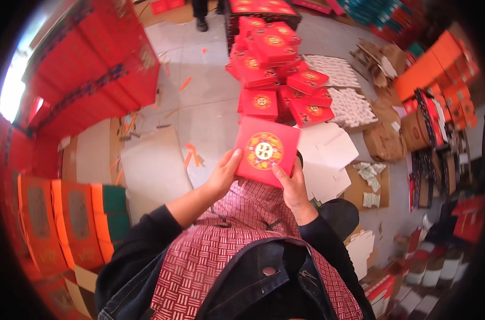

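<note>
I have the red square box held up in front of the apron, its lid with the round gold emblem facing me and the whole box slightly tilted. The left hand grips its left edge, thumb along the rim; the right hand clasps the lower right corner, with the thumb pressed on the lid. Both sets of fingers run underneath, where I can't make them out.

Just beyond the box I see a heap of similar red boxes, stacked unevenly, some of them askew. Right of the heap lie two batches of small white pieces in close rows; they are too small for me to identify. Nearer, beside the right hand, white card blanks overlap one another, and past them sits a crumpled brown paper bag.

On my left, a large cardboard sheet lies on the grey floor, with orange strips scattered close by. Farther out, orange cartons stand in rows at lower left, below tall red cartons. More orange boxes are stacked at upper right, and a person's dark-clad legs show at the top.
</note>
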`<state>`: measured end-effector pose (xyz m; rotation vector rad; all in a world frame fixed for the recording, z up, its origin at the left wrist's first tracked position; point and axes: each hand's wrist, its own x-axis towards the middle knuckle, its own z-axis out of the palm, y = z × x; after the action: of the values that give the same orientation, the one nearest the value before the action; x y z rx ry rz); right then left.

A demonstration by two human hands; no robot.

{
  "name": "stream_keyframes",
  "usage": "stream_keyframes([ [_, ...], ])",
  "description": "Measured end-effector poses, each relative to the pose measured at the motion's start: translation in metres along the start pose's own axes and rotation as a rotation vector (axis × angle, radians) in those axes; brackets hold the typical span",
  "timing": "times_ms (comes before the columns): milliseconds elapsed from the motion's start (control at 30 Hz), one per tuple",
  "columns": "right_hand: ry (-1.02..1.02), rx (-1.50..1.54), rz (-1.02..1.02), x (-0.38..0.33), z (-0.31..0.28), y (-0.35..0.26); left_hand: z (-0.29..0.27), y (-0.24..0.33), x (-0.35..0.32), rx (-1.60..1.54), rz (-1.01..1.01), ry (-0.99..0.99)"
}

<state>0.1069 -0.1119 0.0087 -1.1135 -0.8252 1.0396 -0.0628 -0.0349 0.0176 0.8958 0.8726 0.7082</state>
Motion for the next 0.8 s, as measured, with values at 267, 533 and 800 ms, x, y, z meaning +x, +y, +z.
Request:
stream_keyframes([
  [267, 0.450, -0.050, 0.159, -0.038, -0.077, -0.020, -0.076, -0.034, 0.129, -0.140, -0.193, 0.091],
  [533, 0.525, 0.005, 0.377, -0.072, -0.095, 0.016, -0.052, -0.080, 0.281, -0.153, -0.352, 0.161],
  [800, 0.470, -0.243, 0.307, -0.060, -0.132, 0.043, -0.045, -0.087, 0.282, -0.289, -0.276, 0.196],
])
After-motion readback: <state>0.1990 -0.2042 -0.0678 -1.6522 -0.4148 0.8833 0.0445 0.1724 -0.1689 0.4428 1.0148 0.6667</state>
